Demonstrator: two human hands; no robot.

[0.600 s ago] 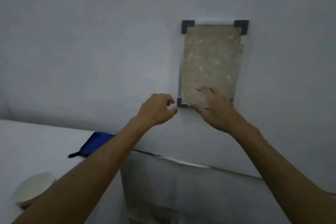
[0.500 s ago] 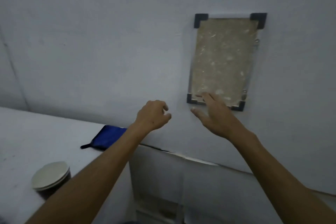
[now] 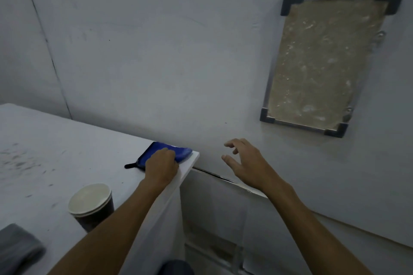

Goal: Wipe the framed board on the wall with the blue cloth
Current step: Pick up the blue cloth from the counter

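Observation:
The framed board (image 3: 321,60) hangs on the grey wall at the upper right, a speckled tan panel with black corner caps. The blue cloth (image 3: 181,152), folded with a black loop, lies at the far right corner of the white table. My left hand (image 3: 161,166) rests on top of the cloth with its fingers curled over it. Whether it grips the cloth is unclear. My right hand (image 3: 248,163) hovers in front of the wall below the board, fingers spread and holding nothing.
A white table (image 3: 67,158) fills the left side, its right edge just beside my left hand. A stack of dark paper cups (image 3: 91,205) stands near my left forearm. A grey cloth (image 3: 15,250) lies at the bottom left. A gap drops away below the wall panel.
Both hands have left the board's lower edge. My left hand dropped down and left onto the blue cloth. My right hand lowered away from the board. The view has swung left.

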